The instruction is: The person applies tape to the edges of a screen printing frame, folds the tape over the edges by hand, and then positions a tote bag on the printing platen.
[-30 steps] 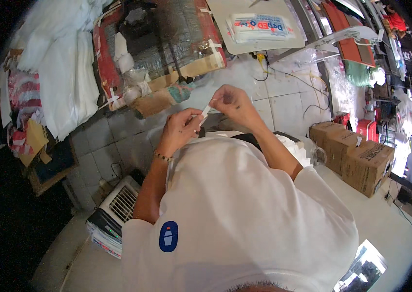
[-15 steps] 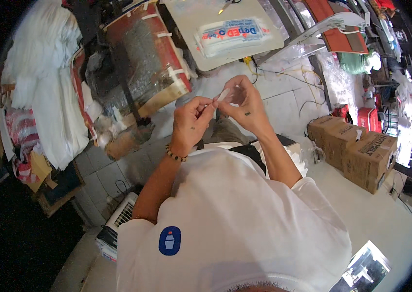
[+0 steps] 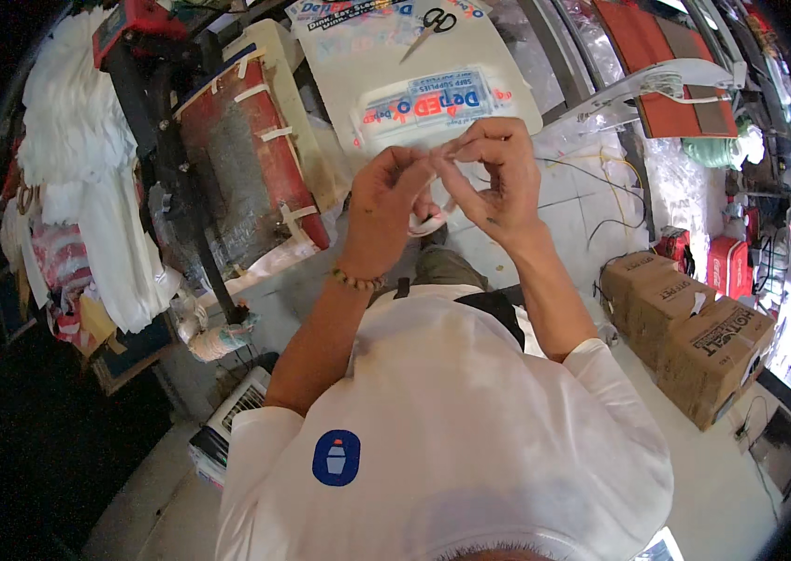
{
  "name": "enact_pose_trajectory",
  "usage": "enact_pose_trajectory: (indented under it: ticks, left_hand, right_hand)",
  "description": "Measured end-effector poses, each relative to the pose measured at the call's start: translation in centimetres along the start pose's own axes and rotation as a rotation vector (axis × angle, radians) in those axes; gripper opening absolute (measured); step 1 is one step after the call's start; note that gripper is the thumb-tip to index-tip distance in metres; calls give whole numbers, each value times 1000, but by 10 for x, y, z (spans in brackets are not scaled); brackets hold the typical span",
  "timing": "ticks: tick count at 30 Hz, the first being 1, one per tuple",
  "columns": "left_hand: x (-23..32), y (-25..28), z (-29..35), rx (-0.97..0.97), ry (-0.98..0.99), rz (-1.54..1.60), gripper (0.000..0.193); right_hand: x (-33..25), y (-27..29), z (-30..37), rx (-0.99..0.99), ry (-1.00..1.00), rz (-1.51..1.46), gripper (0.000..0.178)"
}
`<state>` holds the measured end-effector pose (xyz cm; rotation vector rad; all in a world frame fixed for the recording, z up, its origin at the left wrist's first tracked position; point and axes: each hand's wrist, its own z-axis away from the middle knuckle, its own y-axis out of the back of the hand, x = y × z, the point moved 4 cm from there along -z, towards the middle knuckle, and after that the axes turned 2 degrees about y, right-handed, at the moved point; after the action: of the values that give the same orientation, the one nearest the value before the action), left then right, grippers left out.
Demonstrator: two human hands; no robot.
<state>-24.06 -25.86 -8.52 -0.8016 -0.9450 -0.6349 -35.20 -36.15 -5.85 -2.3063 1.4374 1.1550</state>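
My left hand [image 3: 384, 210], with a beaded bracelet on the wrist, and my right hand [image 3: 496, 182] meet in front of my body with fingertips pinched together. A pale strip [image 3: 430, 224] curls in a loop below the pinched fingers, between the two hands. It looks like tape, but my fingers hide part of it and I cannot make out its kind. Just beyond the hands is a pale board [image 3: 386, 61] bearing a printed white sheet [image 3: 428, 101] with red and blue lettering. Black-handled scissors [image 3: 431, 34] lie open farther up the board.
Left of the board stands a red-edged frame [image 3: 274, 131] with tape pieces, beside a dark metal arm [image 3: 199, 224]. White cloth [image 3: 87, 112] hangs at far left. Cardboard boxes [image 3: 695, 327] stand at right. Thin cables [image 3: 615, 201] cross the tiled floor, and a white curved panel [image 3: 648, 89] juts in.
My hands have moved up toward the board with the fingers still pinched, and a pale loop now shows below them. The view has shifted, bringing the whole scissors into sight.
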Motion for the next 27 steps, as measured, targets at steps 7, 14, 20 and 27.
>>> enact_pose_trajectory:
  ticks: [7, 14, 20, 27]
  left_hand:
    - [-9, 8, -76, 270, -72, -56, 14]
    - [-2, 74, -272, 578, -564, -1292, 43]
    - [-18, 65, -317, 302, -196, -1712, 84]
    - [17, 18, -219, -19, -206, -703, 29]
  right_hand:
    - [28, 118, -84, 518, 27, -193, 48]
    - [99, 89, -33, 431, -512, -575, 64]
    - [129, 70, 18, 482, -724, -818, 50]
    - [119, 39, 4, 458, -687, -797, 42]
